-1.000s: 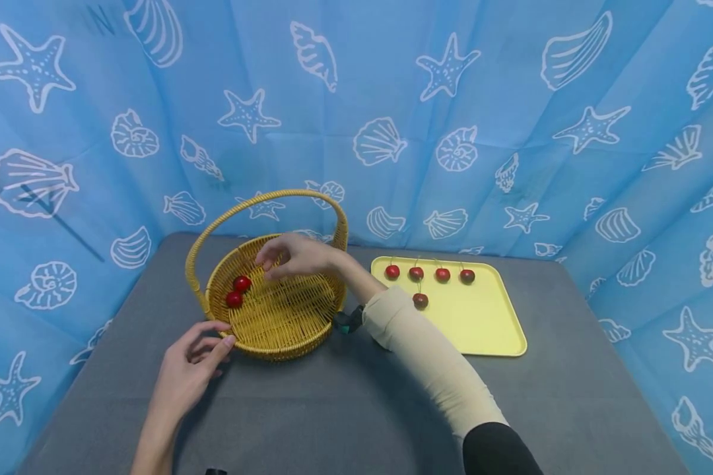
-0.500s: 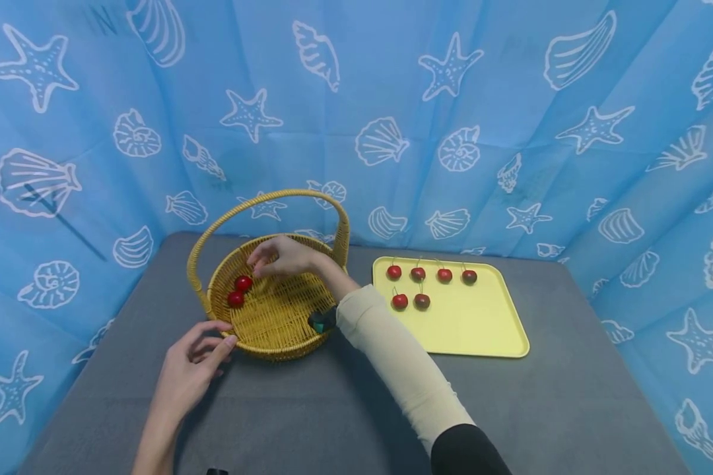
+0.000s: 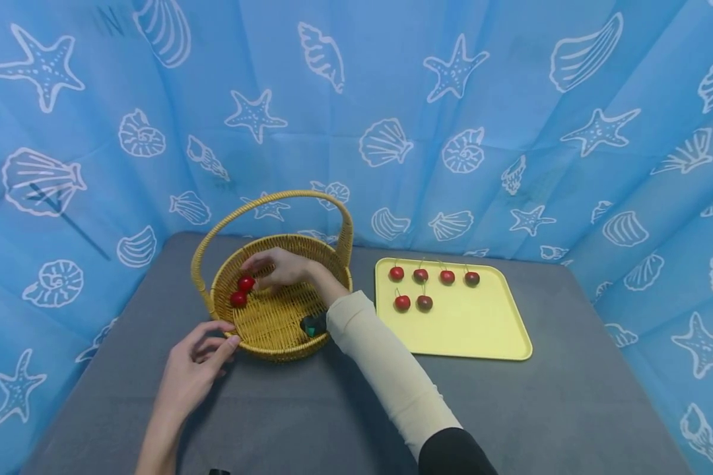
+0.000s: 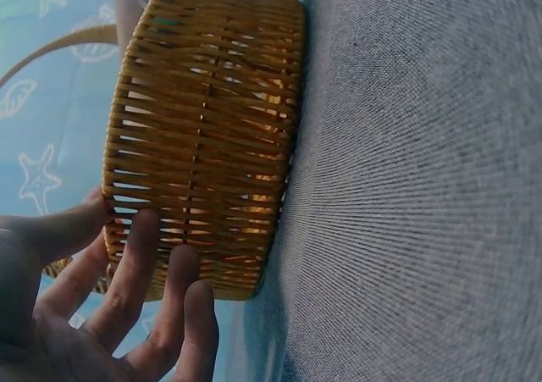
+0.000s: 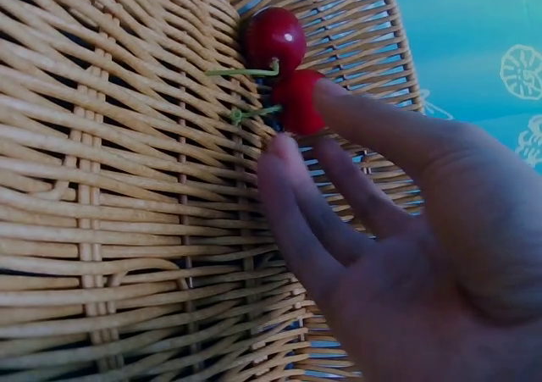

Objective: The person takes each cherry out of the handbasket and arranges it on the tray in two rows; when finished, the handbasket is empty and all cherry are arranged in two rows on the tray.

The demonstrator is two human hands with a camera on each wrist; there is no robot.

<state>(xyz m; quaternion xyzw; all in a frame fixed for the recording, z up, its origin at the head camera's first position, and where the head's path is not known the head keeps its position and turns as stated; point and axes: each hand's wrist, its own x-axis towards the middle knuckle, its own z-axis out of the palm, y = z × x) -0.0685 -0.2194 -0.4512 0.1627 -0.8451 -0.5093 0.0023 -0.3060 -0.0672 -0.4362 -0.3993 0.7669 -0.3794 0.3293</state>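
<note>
A round yellow wicker basket (image 3: 273, 330) stands on the table with two red cherries inside: an upper one (image 3: 246, 284) and a lower one (image 3: 238, 299). My left hand (image 3: 193, 369) holds the basket's front left rim between thumb and forefinger, with its other fingers curled beside the woven wall (image 4: 203, 145). Inside the basket, my right hand (image 3: 282, 267) has its thumb and fingers on two sides of the nearer cherry (image 5: 298, 102). The thumb overlaps this cherry's edge in the right wrist view, its fingers fairly straight. The other cherry (image 5: 275, 39) touches it; both have green stems.
A yellow tray (image 3: 475, 323) lies right of the basket, bearing several stemmed cherries in two rows at its back left. The basket's tall arched handle (image 3: 273, 196) rises over the right hand. A blue curtain (image 3: 356, 99) hangs behind the grey table (image 3: 309, 422).
My right hand has moved left and down inside the basket, to the upper cherry. The sleeve has swung left, uncovering another cherry on the tray. My left hand keeps its place at the rim.
</note>
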